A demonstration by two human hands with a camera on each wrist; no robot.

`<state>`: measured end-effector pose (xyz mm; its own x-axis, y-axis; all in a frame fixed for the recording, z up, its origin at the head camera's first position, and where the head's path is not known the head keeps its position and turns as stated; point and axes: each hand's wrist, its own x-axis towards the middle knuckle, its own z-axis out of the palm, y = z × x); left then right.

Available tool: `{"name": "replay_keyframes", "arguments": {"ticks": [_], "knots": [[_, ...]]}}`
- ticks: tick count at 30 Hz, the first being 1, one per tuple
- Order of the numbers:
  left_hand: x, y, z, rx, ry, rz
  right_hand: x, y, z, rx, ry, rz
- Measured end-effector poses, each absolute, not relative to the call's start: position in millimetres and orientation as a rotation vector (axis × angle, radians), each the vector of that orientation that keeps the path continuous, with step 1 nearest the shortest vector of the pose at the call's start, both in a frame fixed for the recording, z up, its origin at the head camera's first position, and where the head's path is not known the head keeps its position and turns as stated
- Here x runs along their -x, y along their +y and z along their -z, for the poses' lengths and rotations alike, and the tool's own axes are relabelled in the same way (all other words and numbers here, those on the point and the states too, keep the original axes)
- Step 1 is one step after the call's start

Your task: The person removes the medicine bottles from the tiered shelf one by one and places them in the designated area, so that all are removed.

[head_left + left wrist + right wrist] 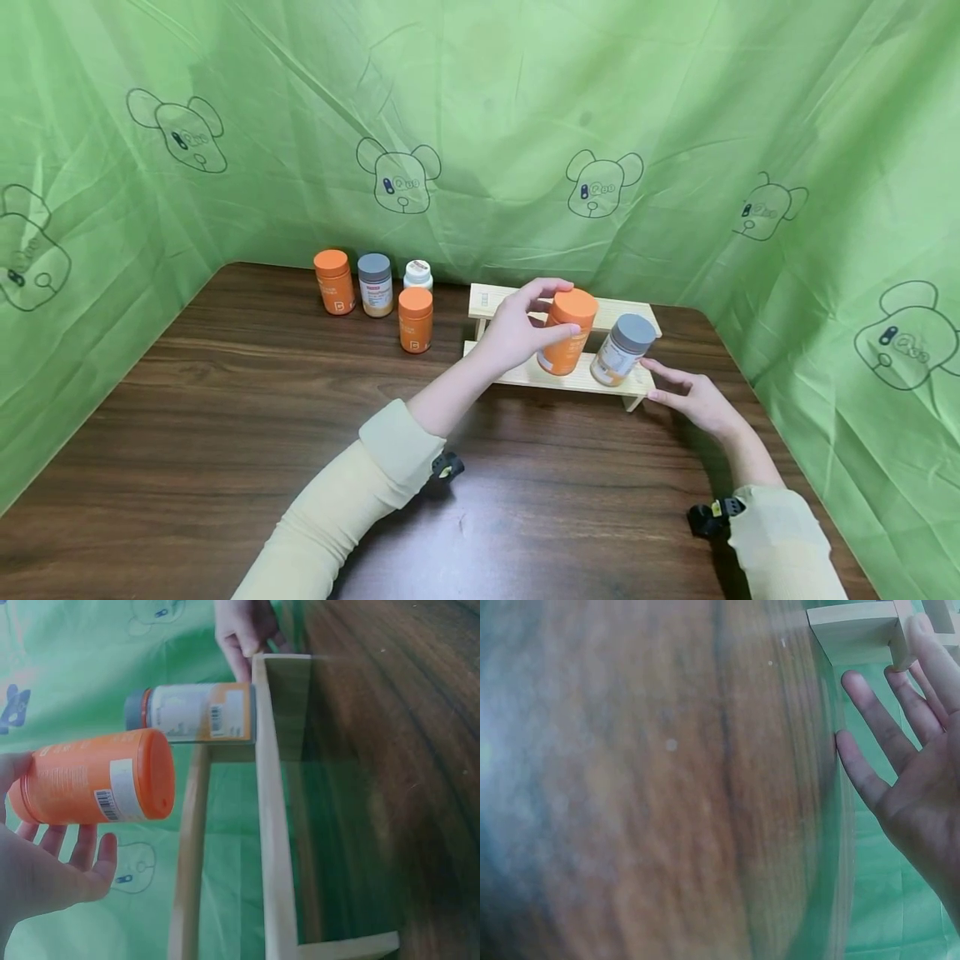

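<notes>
- Orange bottle (567, 333): right of centre in the head view, apparently held just above the lower tier of the wooden stand (495, 296).
- Left hand (517, 329): its grip pinches the bottle between thumb and fingers.
- Right hand (701, 400): fingers spread at the stand's right end, near the grey-capped bottle (618, 354).
- Likely step: placing; next calls for lowering it level, clear of its neighbour, then releasing.
</notes>
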<state>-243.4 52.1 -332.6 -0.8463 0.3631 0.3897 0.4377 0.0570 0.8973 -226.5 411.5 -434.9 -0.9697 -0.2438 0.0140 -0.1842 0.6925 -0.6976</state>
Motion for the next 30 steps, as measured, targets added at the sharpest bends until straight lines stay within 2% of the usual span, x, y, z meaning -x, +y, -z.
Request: {"name": "replay_keyframes", "arguments": {"ticks": [15,30], "knots": [[239,17,308,0.875,-2.194,1.978,227,413,439,0.364,2.834,1.152],[241,-30,301,0.918,-2.184,2.027,226,414,438,0.377,2.867,1.111]]}}
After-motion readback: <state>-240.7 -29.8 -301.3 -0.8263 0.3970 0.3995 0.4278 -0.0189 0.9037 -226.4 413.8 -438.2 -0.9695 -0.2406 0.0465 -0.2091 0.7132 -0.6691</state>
